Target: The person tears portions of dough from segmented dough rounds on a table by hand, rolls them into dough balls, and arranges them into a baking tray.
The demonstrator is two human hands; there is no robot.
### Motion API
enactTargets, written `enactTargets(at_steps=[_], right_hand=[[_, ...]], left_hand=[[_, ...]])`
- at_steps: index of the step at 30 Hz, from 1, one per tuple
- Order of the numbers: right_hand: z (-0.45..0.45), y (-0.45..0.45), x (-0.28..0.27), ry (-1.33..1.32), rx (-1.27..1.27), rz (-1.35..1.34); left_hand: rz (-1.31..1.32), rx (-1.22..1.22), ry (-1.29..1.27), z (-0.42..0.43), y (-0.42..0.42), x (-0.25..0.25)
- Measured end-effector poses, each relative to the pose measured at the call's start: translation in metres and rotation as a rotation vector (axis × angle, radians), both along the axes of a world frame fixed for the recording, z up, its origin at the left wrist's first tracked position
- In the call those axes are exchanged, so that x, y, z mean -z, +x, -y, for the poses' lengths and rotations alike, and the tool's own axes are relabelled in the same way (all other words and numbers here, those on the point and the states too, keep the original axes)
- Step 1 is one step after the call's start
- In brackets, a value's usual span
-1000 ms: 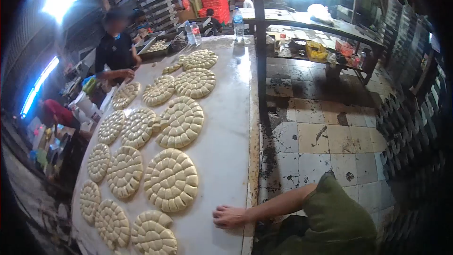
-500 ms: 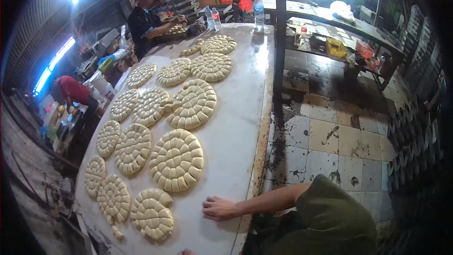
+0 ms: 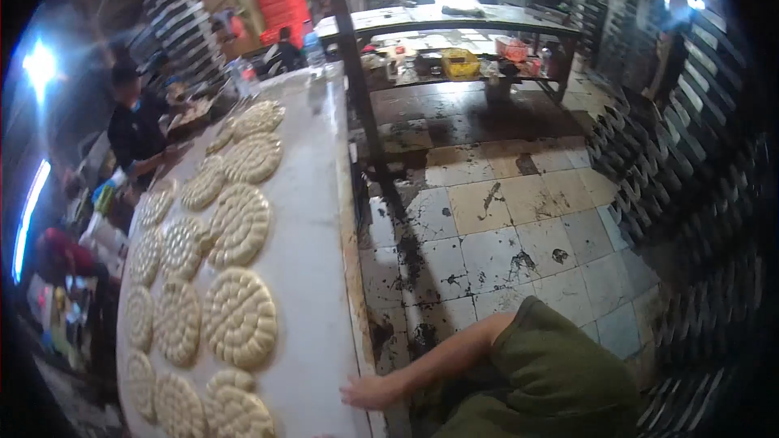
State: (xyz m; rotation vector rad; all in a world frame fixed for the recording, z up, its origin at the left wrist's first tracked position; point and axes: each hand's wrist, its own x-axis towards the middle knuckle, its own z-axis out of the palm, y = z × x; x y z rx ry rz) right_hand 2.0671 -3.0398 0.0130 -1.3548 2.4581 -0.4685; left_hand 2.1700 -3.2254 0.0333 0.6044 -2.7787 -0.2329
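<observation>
My right hand (image 3: 370,392) rests on the right edge of the pale table (image 3: 312,276), fingers loosely apart and holding nothing. To its left, rounds of scored dough lie in rows; the nearest large one (image 3: 240,316) does not touch the hand. A partly separated round (image 3: 235,407) sits at the bottom of the view, beside another round (image 3: 179,407). Farther up the table are more rounds, including a large one (image 3: 239,225). My left hand is out of view.
A person in dark clothes (image 3: 136,131) works at the table's far left, with another person close behind. Someone in red (image 3: 69,255) is at the left. A dark post (image 3: 350,57) stands by the table's far right corner. Metal racks (image 3: 690,154) line the right side.
The view has swung to the right, showing more floor and racks. My right hand has shifted to the table's edge. A fingertip seen at the bottom half a second ago is gone.
</observation>
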Motion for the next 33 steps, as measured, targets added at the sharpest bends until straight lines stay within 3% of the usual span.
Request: enactTargets(at_steps=[1, 2, 3, 4, 5, 6, 7, 9, 10, 12, 13, 15, 16, 18, 19, 20, 23, 24, 26, 27, 28, 29, 30, 32, 33], right_hand=[[0.001, -0.005, 0.004, 0.003, -0.004, 0.105], [0.000, -0.008, 0.007, -0.233, 0.078, 0.306], [0.010, -0.012, -0.050, 0.199, 0.061, 0.589], [0.022, -0.006, -0.053, 0.119, -0.016, 0.608], [0.040, 0.004, -0.058, 0.103, -0.070, 0.668], [0.051, 0.017, -0.063, -0.084, -0.014, 0.972], [0.072, 0.035, -0.073, -0.144, -0.050, 0.986], [0.124, 0.067, -0.110, -0.074, -0.100, 1.105], [0.148, 0.089, -0.119, -0.097, -0.164, 1.162], [0.200, 0.131, -0.136, -0.074, -0.321, 1.249], [0.226, 0.153, -0.142, -0.013, -0.411, 1.272], [0.277, 0.198, -0.145, 0.085, -0.545, 1.289], [0.300, 0.230, -0.145, 0.063, -0.636, 1.166], [0.336, 0.285, -0.143, 0.067, -0.764, 1.046], [0.357, 0.312, -0.137, 0.016, -0.895, 0.804], [0.377, 0.339, -0.129, -0.045, -1.013, 0.562], [0.435, 0.407, -0.086, -0.139, -1.141, 0.341], [0.450, 0.424, -0.069, -0.072, -1.134, 0.277], [0.469, 0.438, -0.040, -0.021, -1.131, 0.199], [0.467, 0.440, -0.025, -0.079, -1.113, 0.166], [0.457, 0.443, -0.040, -0.137, -1.084, 0.138], [0.446, 0.429, -0.057, -0.106, -1.004, 0.294], [0.437, 0.414, -0.072, -0.115, -0.986, 0.296], [0.411, 0.368, -0.083, -0.282, -0.896, 0.339], [0.389, 0.342, -0.096, -0.298, -0.835, 0.330]], left_hand=[[0.061, 0.017, -0.043, -0.010, 0.011, -0.007], [0.110, 0.103, -0.036, -0.005, 0.023, 0.018], [0.166, 0.165, -0.025, -0.003, 0.036, 0.018], [0.297, 0.123, 0.290, 0.001, 0.053, 0.020], [0.316, 0.100, 0.444, -0.013, 0.064, -0.033], [0.434, 0.109, 1.014, -0.006, 0.087, -0.032], [0.580, -0.043, 1.514, 0.000, 0.110, -0.032], [0.508, 0.060, 1.730, -0.004, 0.164, -0.068], [0.363, -0.087, 1.784, 0.003, 0.198, -0.081], [0.133, 0.128, 1.966, 0.013, 0.257, -0.099], [0.026, 0.039, 1.981, 0.017, 0.287, -0.105], [-0.304, 0.062, 1.706, 0.028, 0.342, -0.112], [-0.351, 0.028, 1.699, 0.031, 0.371, -0.110], [-0.639, -0.291, 1.690, 0.021, 0.416, -0.104], [-0.682, -0.321, 1.680, 0.025, 0.431, -0.109], [-0.719, -0.523, 1.511, 0.032, 0.446, -0.117], [-0.781, -0.881, 1.060, 0.072, 0.467, -0.140], [-0.792, -0.886, 1.049, 0.087, 0.473, -0.142], [-0.687, -1.009, 0.729, 0.120, 0.482, -0.136], [-0.688, -1.006, 0.720, 0.138, 0.484, -0.135], [-0.499, -1.033, 0.609, 0.157, 0.486, -0.132], [-0.311, -1.047, 0.495, 0.175, 0.485, -0.126], [-0.303, -1.029, 0.490, 0.193, 0.485, -0.114], [0.149, -0.986, 0.391, 0.221, 0.483, -0.083], [0.168, -0.953, 0.387, 0.227, 0.481, -0.074]])
